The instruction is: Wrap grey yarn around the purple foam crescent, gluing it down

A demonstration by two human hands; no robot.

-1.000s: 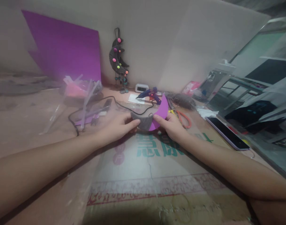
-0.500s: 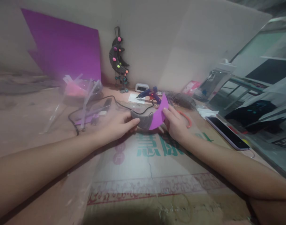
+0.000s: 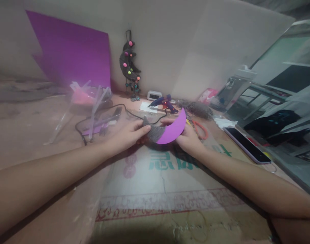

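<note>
Fingers of the left hand (image 3: 131, 135) were pinched shut on the yarn-covered end of a purple crescent (image 3: 173, 130), thumb on the near face and the rest tucked behind it, so basically no gap there beyond the piece itself. The right hand (image 3: 188, 137) was on the bare purple end, fingers partly curled behind it, with one poking out above the inner edge; couldn't tell how tight that grip was since the crescent hid most of it. So the crescent sat right between both sets of fingers, gray yarn (image 3: 156, 134) wrapped around the left part. Just beyond the fingers was a blue glue gun (image 3: 161, 101) with a little red light on, its nozzle over a white card (image 3: 146, 107). Orange-handled scissors (image 3: 202, 130) lay just right of the right fingers, and a phone (image 3: 247, 145) was farther out that way on the worktop (image 3: 124, 98). Printed cardboard (image 3: 144, 196) stretched toward the person from below the fingers. Well past the left fingers, a dark moon ornament (image 3: 127, 66) with colored pompoms hung on the wall.
</note>
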